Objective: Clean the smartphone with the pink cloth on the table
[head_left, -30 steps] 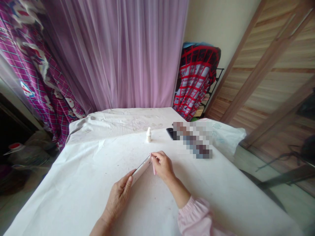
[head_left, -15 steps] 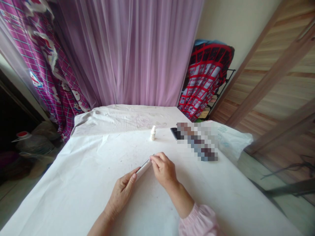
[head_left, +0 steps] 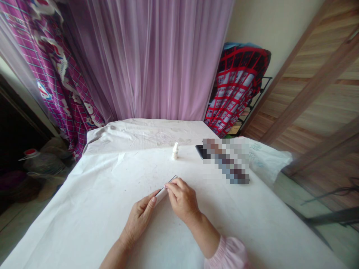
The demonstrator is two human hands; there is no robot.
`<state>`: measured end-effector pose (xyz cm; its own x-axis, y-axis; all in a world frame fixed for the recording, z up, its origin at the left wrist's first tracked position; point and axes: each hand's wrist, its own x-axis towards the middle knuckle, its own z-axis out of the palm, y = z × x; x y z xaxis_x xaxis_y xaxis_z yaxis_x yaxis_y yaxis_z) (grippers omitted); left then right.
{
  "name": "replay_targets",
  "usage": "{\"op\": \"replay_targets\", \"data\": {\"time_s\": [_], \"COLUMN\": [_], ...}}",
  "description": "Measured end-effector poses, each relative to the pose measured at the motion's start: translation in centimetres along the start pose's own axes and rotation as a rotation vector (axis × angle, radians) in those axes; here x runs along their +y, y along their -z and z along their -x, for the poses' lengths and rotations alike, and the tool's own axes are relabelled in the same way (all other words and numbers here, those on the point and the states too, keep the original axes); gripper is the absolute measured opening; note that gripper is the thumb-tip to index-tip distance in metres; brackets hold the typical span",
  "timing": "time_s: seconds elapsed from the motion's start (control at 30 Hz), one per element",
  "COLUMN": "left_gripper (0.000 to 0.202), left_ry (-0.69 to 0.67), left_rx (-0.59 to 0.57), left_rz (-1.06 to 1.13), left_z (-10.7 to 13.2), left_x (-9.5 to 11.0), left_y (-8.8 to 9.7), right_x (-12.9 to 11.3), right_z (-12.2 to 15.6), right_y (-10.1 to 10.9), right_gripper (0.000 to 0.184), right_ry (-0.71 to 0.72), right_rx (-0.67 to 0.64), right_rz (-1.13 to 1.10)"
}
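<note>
My left hand (head_left: 140, 217) is closed on the lower end of a phone (head_left: 161, 194), a thin slab with a dark edge and a pale face, held tilted above the table. My right hand (head_left: 183, 198) is pinched at the phone's upper part, thumb and fingertips against its edge. Something small and pale may sit between those fingertips, but it is too small to make out. Beyond the hands a small white spray bottle (head_left: 175, 151) stands upright, touched by neither.
A white cloth covers the table (head_left: 92, 209). At the right lie a black flat object (head_left: 200, 151), a blurred-out patch (head_left: 231, 162) and a white plastic bag (head_left: 269, 158). Purple curtains (head_left: 157, 59) hang behind. A large clear bottle (head_left: 42, 162) stands on the floor at left.
My right hand has slid down and left along the phone, baring its upper tip. The left hand keeps its hold. The view has shifted slightly.
</note>
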<state>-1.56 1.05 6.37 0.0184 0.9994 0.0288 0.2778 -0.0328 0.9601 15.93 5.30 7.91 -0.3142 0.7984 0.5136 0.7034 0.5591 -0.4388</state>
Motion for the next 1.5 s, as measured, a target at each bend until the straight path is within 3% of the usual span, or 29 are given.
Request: {"op": "replay_targets", "data": {"time_s": [0.47, 1.1, 1.5], "left_gripper": [0.06, 0.061, 0.059], "left_ry": [0.013, -0.01, -0.016], "left_rx": [0.014, -0.003, -0.005], "left_rz": [-0.042, -0.038, -0.064], "left_z": [0.0, 0.0, -0.1], "left_x": [-0.1, -0.3, 0.2], "left_y": [0.1, 0.0, 0.1], "right_x": [3.6, 0.2, 2.6], "right_z": [-1.6, -0.3, -1.3], "right_y": [0.5, 0.4, 0.5], "right_gripper": [0.026, 0.027, 0.024], "right_ry": [-0.173, -0.043, -0.127], "right_rx": [0.015, -0.029, 0.011], "right_rz": [0.123, 0.069, 0.112]}}
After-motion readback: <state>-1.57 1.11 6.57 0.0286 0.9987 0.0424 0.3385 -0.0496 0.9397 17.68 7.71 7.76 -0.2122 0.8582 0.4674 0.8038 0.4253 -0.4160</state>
